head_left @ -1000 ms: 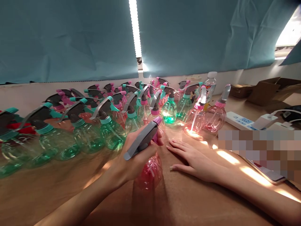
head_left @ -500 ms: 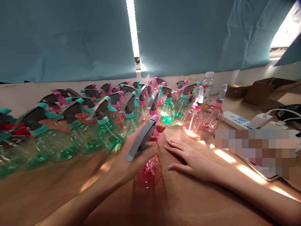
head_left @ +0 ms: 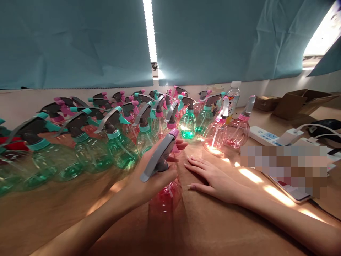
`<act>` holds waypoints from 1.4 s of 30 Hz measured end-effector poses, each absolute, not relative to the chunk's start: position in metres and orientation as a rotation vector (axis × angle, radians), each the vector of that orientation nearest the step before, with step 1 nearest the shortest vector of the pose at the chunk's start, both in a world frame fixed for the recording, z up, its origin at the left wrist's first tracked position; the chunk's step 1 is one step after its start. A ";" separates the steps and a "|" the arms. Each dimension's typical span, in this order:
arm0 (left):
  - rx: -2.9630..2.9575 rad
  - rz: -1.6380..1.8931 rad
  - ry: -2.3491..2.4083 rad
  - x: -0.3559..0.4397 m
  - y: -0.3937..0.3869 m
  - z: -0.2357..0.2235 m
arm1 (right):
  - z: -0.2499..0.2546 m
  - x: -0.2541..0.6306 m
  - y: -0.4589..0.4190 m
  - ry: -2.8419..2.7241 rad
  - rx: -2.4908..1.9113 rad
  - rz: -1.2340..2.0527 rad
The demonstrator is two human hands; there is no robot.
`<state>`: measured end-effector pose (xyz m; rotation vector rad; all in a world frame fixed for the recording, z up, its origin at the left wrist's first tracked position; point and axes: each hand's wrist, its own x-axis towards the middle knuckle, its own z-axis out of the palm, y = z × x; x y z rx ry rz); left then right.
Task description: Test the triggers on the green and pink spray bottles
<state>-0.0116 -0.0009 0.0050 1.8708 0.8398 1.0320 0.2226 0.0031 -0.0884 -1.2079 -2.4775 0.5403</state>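
A pink spray bottle (head_left: 165, 200) stands upright on the table in front of me, its grey and pink trigger head (head_left: 159, 156) tilting toward me. Wrapped around its neck is my left hand (head_left: 149, 167), with the fingertips showing beyond the trigger; the neck itself is hidden by the hand. My right hand (head_left: 215, 179) lies flat on the brown tabletop (head_left: 213, 231), fingers spread, just right of that bottle and holding nothing. Behind the hands stand a green spray bottle (head_left: 188, 128) with liquid in it and a clear pink spray bottle (head_left: 216, 137).
Rows of green and pink spray bottles (head_left: 121, 149) fill the left and back. At the right are a white power strip (head_left: 262, 133) with plugged chargers, a blurred-out device (head_left: 298, 193), an open cardboard box (head_left: 295, 103) and a capped clear bottle (head_left: 234, 94).
The view has shifted slightly. My left fingers look a little straighter around the bottle's neck; the bottle and my right hand keep their places on the table.
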 end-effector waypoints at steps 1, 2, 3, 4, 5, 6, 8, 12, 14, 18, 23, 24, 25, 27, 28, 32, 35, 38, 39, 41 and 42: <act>1.871 1.013 0.866 -0.011 -0.001 0.006 | -0.089 0.223 0.003 -2.481 -1.207 0.538; 1.869 0.993 0.888 -0.011 -0.001 0.007 | -0.089 0.223 0.004 -2.487 -1.207 0.537; 1.865 0.973 0.904 -0.011 -0.002 0.009 | -0.089 0.223 0.004 -2.493 -1.209 0.535; 1.863 0.968 0.905 -0.010 -0.002 0.010 | -0.089 0.223 0.004 -2.499 -1.212 0.536; 1.864 0.979 0.891 -0.010 -0.002 0.011 | -0.089 0.223 0.004 -2.504 -1.215 0.539; 1.868 0.992 0.876 -0.010 -0.003 0.011 | -0.088 0.223 0.004 -2.507 -1.217 0.542; 1.874 1.003 0.867 -0.010 -0.003 0.010 | -0.088 0.223 0.004 -2.509 -1.219 0.547; 1.842 1.009 0.859 -0.011 0.000 0.002 | -0.088 0.223 0.004 -2.512 -1.225 0.546; 1.843 1.042 0.828 -0.012 0.002 -0.004 | -0.088 0.223 0.004 -2.507 -1.223 0.546; 1.865 1.054 0.814 -0.013 0.003 -0.009 | -0.089 0.223 0.004 -2.502 -1.232 0.545; 1.868 1.040 0.837 -0.013 0.002 -0.008 | -0.089 0.223 0.004 -2.497 -1.241 0.544; 1.868 1.039 0.836 -0.013 0.002 -0.008 | -0.089 0.223 0.004 -2.500 -1.241 0.541; 1.868 1.043 0.833 -0.013 0.002 -0.008 | -0.089 0.223 0.004 -2.502 -1.242 0.538; 1.871 1.055 0.824 -0.013 0.003 -0.009 | -0.089 0.223 0.004 -2.506 -1.245 0.534; 1.873 1.060 0.820 -0.013 0.003 -0.010 | -0.089 0.223 0.004 -2.505 -1.246 0.533; 1.870 1.052 0.834 -0.013 0.003 -0.009 | -0.089 0.223 0.004 -2.493 -1.243 0.543; 1.880 1.048 0.869 -0.011 0.001 -0.002 | -0.089 0.223 0.004 -2.493 -1.246 0.539; 1.896 1.078 0.866 -0.010 -0.003 0.005 | -0.087 0.222 0.003 -2.503 -1.256 0.538; 1.898 1.080 0.877 -0.009 -0.004 0.008 | -0.086 0.222 0.003 -2.507 -1.257 0.540; 1.895 1.064 0.941 -0.009 -0.006 0.011 | -0.086 0.222 0.003 -2.511 -1.259 0.542; 1.893 1.059 0.975 -0.009 -0.008 0.012 | -0.086 0.222 0.003 -2.513 -1.259 0.543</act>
